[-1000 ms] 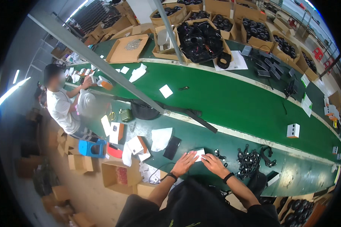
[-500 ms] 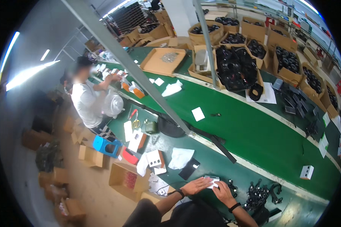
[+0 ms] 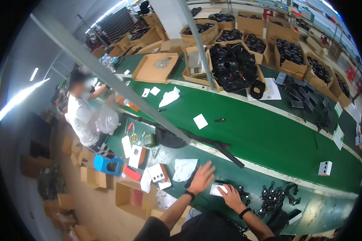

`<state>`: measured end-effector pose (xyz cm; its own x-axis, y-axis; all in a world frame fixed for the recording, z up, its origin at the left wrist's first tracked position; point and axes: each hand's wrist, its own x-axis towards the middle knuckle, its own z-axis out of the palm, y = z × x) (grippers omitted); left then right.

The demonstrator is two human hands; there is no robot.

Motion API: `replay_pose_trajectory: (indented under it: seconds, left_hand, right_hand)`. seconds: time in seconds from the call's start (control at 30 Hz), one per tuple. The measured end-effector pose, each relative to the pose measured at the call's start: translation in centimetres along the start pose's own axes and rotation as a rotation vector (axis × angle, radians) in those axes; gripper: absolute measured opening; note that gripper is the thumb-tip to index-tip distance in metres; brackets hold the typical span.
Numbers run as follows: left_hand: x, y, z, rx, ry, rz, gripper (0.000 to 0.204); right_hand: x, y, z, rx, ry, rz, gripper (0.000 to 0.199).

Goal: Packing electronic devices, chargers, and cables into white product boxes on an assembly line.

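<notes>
My right hand (image 3: 232,198) grips the right end of a small flat white box (image 3: 217,189) on the near green worktop. My left hand (image 3: 202,178) is lifted clear of the box, its fingers spread with nothing in them. It covers much of a flat black piece (image 3: 190,179). To the left lie a crumpled white bag (image 3: 184,169) and a white-and-orange box (image 3: 158,172) with dark square marks. Black cables (image 3: 271,199) are heaped to the right of my right hand, with a few more black pieces beside its fingers.
A green conveyor belt (image 3: 265,148) runs beyond the worktop, carrying a white card (image 3: 200,121) and a small white box (image 3: 325,168). A slanting metal post (image 3: 120,86) crosses the view. Cartons of black parts (image 3: 235,68) stand behind. At the left stands another person (image 3: 81,114) near a fan.
My left hand has come off the white box and risen up and left, fingers spreading. My right hand stays on the box. The whole view has shifted slightly.
</notes>
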<state>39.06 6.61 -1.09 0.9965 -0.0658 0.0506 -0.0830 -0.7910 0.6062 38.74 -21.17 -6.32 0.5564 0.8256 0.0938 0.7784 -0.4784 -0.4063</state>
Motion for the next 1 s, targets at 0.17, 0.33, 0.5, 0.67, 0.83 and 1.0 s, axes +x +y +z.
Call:
replay_pose_trajectory:
  seconds: [0.17,0.33,0.5,0.67,0.83,1.0]
  left_hand:
    - [16.4,-10.5,-1.5,-0.092,0.289,-0.251,0.050]
    - [28.2,-20.4,-3.4,0.297,0.186,-0.266,0.071]
    - [31.2,-23.6,-0.5,0.447,0.145,-0.554,0.086]
    - [32.1,-22.1,-1.6,0.240,-0.057,-0.625,0.090]
    - [25.3,-19.5,-3.1,0.143,0.048,-0.366,0.036]
    - [12.4,-9.6,-6.8,-0.270,0.056,-0.578,0.044]
  right_hand:
    - [3.2,2.0,-3.9,0.214,0.136,0.431,0.072]
    - [4.7,12.8,-7.1,0.023,0.482,0.903,0.067]
    - [1.6,23.2,-4.4,-0.144,0.471,1.114,0.068]
    - [10.4,22.3,-7.9,-0.665,0.622,0.993,0.082]
    - [31.1,17.3,-8.4,0.070,0.383,0.383,0.078]
    - [39.4,21.2,0.2,-0.206,0.092,0.219,0.069]
